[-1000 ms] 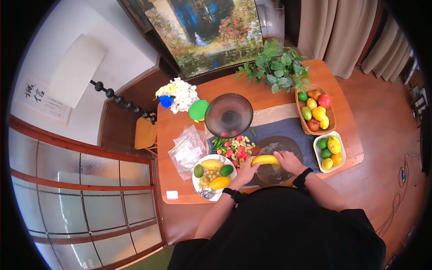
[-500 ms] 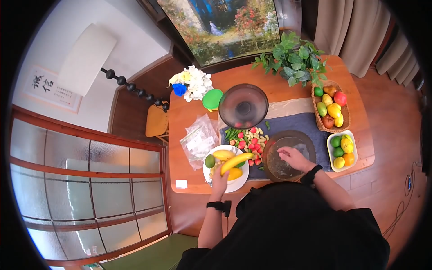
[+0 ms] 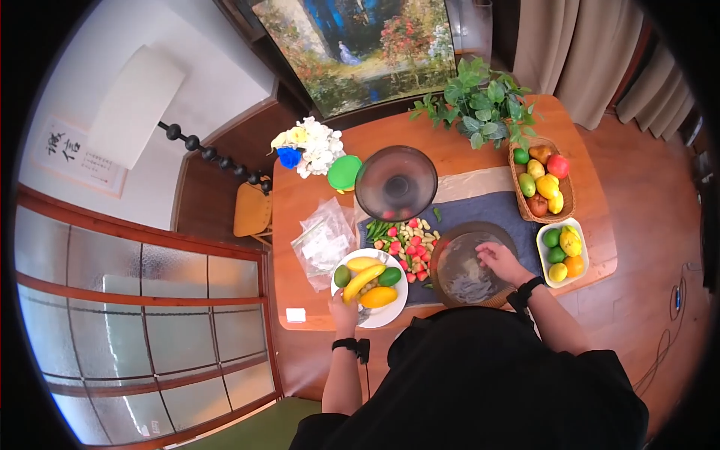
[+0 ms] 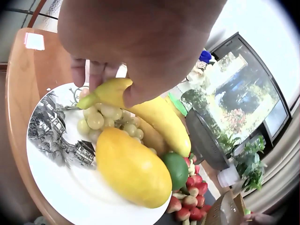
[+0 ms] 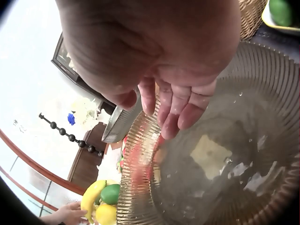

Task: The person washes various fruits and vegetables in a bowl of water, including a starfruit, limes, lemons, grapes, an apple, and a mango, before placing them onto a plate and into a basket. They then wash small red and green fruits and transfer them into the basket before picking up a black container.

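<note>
My left hand (image 3: 344,311) holds a banana (image 4: 161,119) near its stem end, thumb on one side and fingers on the other. The banana lies across a white plate (image 4: 51,187) over pale green grapes (image 4: 112,115). Beside it on the plate are a yellow mango (image 4: 133,168), another yellow fruit (image 3: 363,264) and two green fruits (image 3: 389,277). My right hand (image 3: 501,264) hovers above a dark glass bowl (image 5: 136,150) holding water. Its fingers (image 5: 180,105) are loosely bent, look wet and hold nothing.
Red and pale vegetables (image 3: 412,251) with green peppers lie behind the bowl. A second glass bowl (image 3: 396,180), a clear bag (image 3: 322,244) and a potted plant (image 3: 484,97) stand farther back. At right are a fruit basket (image 3: 568,202) and a white tray (image 3: 583,279) of fruit.
Both hands were on the banana over the glass bowl. My right hand let go and stayed there, while the left carried the banana leftward and down to the plate.
</note>
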`<action>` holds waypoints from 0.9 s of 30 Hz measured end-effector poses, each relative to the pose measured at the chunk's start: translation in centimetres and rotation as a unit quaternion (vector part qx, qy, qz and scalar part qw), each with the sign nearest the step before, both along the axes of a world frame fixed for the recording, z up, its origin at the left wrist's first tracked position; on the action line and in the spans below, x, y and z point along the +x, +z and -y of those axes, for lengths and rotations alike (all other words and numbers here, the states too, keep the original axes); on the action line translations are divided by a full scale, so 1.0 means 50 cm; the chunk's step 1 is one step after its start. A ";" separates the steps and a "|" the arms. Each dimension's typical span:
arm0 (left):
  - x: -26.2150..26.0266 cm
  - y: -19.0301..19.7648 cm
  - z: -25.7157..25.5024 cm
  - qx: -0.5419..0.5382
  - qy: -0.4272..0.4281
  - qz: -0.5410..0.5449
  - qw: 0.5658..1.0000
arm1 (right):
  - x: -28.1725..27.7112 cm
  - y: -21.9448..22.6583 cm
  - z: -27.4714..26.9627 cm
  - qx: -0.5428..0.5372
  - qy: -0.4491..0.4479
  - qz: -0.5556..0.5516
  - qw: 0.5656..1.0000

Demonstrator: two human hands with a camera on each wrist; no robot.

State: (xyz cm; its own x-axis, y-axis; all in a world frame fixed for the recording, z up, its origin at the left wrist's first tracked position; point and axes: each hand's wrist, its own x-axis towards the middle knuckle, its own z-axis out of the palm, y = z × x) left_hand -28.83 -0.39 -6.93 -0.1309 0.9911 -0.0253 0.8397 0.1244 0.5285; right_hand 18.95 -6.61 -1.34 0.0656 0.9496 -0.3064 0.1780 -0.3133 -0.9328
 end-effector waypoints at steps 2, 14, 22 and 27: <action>0.009 0.009 0.004 -0.003 -0.005 0.001 1.000 | 0.009 0.013 0.009 0.002 -0.021 0.039 0.999; 0.064 0.099 0.009 0.141 -0.002 -0.027 0.990 | 0.082 -0.009 0.083 -0.085 -0.172 0.307 0.932; 0.167 0.124 -0.040 0.171 -0.050 -0.017 0.984 | 0.071 -0.035 0.110 -0.113 -0.178 0.199 0.957; 0.222 0.115 -0.087 0.170 -0.109 0.017 0.979 | 0.089 -0.127 0.123 -0.035 -0.173 0.320 0.931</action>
State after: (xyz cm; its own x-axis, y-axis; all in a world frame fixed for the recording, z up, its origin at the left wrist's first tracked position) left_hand -17.76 3.93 -1.19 0.0799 0.9475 0.3097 0.8084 -0.2434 0.5360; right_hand 23.39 -12.75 -7.70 0.5543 0.8167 -0.1607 0.5668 -0.5117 -0.6457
